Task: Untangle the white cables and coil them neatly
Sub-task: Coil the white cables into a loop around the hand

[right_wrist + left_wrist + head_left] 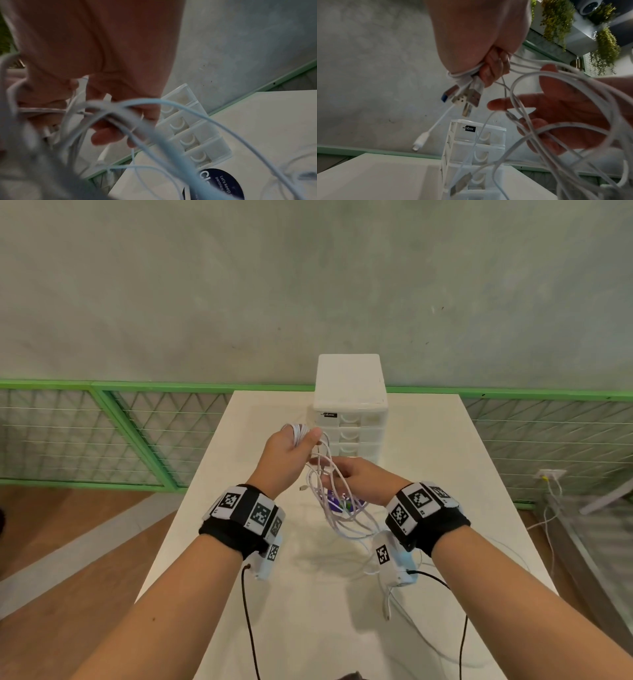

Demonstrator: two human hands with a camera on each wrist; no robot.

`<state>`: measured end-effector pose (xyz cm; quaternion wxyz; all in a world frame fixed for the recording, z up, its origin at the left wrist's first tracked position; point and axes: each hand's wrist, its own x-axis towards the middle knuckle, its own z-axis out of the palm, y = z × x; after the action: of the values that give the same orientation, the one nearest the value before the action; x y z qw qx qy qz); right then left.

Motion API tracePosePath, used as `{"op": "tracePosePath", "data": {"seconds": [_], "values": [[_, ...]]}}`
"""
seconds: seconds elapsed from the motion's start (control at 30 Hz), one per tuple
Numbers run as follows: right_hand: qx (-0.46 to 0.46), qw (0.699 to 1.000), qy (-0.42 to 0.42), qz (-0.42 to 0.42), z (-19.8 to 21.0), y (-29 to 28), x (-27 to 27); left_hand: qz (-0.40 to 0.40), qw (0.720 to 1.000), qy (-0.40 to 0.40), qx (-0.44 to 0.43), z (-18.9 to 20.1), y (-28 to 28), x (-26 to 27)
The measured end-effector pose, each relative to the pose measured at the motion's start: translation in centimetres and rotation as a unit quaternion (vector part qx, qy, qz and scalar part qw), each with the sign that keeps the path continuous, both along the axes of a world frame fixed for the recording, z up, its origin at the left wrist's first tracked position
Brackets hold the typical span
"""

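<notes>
The left hand (291, 453) was raised above the surface (274, 594) with its fingers curled tight round a bunch of the white cables (337, 508), near their plug ends. In the left wrist view several plugs (469, 97) stuck out below the fist, which suggests the ends had been gathered together so they could serve as one fixed anchor while the rest hung free. The tangle dangled from that fist in loose loops, its lowest strands reaching down toward the surface, where a few more lengths trailed off to the right.

The right hand (356, 477) sat lower and just beside the left, fingers spread and threaded among the hanging loops. In the left wrist view its fingers (513, 102) looked fairly straight, with strands draped over them rather than pinched; the right wrist view was too blurred to settle this. That loose hold probably let the strands slide, so crossings could be combed out.

A small drawer unit (350, 419) stood behind the hands, and a dark label (337, 501) lay under the loops. No coil had been formed yet.
</notes>
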<state>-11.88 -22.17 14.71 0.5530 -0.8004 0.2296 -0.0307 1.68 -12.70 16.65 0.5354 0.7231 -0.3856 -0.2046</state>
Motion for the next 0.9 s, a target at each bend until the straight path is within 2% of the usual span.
{"op": "tracePosePath", "data": {"seconds": [0.07,0.17,0.27,0.37,0.6,0.73,0.9], "values": [[0.009,0.998,-0.045,-0.032,0.0,0.4,0.3,0.002,1.0,-0.001,-0.009,0.4,-0.1,-0.1],[-0.034,0.989,-0.1,-0.103,-0.2,0.2,0.0,0.015,0.999,-0.044,-0.028,0.9,0.1,0.4],[-0.079,0.972,-0.125,-0.182,-0.3,-1.1,-1.4,0.071,0.993,-0.093,-0.02,0.9,0.6,2.5],[-0.056,0.946,-0.133,-0.291,-0.8,-2.9,-2.9,0.135,0.988,-0.077,-0.011,0.2,1.2,5.2],[-0.077,0.907,-0.054,-0.411,-1.7,-5.3,-4.2,0.154,0.983,-0.097,0.017,-1.0,1.4,5.1],[-0.077,0.897,-0.005,-0.435,-2.8,-5.9,-5.4,0.165,0.982,-0.091,0.009,-0.3,1.5,5.4],[-0.015,0.891,0.029,-0.454,-4.2,-5.5,-6.3,0.175,0.982,-0.069,-0.013,-0.1,1.6,5.7]]}}
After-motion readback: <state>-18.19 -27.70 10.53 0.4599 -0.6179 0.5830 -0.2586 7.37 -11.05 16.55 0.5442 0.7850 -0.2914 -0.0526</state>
